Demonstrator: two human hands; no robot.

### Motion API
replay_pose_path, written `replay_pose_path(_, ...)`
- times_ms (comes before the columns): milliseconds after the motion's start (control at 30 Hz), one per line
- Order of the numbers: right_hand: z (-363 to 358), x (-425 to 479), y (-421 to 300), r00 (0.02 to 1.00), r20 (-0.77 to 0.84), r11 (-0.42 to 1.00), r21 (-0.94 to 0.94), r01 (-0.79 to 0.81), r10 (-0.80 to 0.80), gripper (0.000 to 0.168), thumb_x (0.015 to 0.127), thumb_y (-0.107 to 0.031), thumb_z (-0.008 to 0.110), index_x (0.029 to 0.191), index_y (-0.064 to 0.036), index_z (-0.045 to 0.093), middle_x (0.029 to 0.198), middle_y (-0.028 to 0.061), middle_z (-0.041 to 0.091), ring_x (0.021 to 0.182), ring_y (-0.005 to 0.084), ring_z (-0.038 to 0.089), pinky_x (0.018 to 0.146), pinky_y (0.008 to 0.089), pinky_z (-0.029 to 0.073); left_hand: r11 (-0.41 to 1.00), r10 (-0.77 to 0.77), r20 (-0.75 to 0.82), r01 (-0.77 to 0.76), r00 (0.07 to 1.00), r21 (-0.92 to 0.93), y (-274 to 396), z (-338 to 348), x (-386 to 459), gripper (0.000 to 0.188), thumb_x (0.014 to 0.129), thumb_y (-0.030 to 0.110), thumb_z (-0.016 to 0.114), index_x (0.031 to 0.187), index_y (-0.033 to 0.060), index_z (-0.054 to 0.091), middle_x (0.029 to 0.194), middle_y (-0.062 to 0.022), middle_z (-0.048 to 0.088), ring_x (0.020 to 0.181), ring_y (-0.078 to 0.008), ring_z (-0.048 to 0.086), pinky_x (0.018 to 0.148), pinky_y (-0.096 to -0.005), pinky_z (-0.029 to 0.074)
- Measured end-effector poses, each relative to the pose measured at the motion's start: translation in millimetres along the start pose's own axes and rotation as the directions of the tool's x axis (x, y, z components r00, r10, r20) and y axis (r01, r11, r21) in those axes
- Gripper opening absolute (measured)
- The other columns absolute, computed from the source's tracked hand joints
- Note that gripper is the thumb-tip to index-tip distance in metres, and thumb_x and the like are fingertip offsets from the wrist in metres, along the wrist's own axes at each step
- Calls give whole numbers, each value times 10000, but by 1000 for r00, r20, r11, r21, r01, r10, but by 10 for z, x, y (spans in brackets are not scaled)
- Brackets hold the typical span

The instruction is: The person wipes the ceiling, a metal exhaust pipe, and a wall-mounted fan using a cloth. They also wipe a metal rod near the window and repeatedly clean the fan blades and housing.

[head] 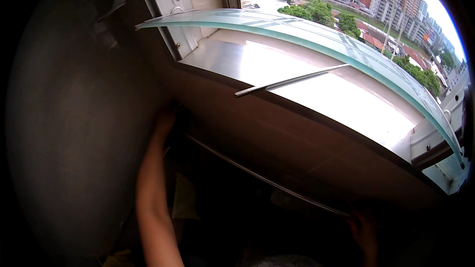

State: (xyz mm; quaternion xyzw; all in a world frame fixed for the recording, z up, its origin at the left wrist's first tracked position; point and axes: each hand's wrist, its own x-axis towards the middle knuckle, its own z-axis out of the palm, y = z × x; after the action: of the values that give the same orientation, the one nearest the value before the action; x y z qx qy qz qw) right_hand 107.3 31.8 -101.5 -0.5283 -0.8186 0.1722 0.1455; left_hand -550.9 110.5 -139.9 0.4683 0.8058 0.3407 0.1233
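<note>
My left hand is in deep shadow at the lower left, near the wall corner and close to the left end of a thin metal rail. That rail runs slantwise down to the right. At its right end is my right hand, dim and with bent fingers. Darkness hides whether either hand is closed on the rail. Above them a patterned glass pane stretches over a metal windowsill. A slim metal rod reaches from the pane's edge out past the sill.
A dark wall rises at the left. The window frame has screws in it, and another frame part stands at the right. Trees and tall buildings show outside. A pale yellowish thing lies low in the shadow beside my left forearm.
</note>
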Motion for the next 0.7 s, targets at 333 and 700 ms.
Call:
replay_pose_path(333,76,-81,130,998,-58,999,-32,-13,11,266,753,-181,652,975,-46,593,918,157,588,876,350,537,781,428,431,953,122,74,-137,990,269,468,-117,-318,433,869,204,461,1259,19,423,1275,-186,447,1184,-321,417,1015,-377,304)
replay_pose_path(700,2,-82,48,980,110,984,58,-170,163,287,809,-269,592,999,-55,611,962,172,604,921,352,548,847,445,410,928,-68,-397,-88,915,-361,-73,-339,-541,465,929,380,382,1217,22,452,1172,-125,516,1070,-280,498,928,-393,389)
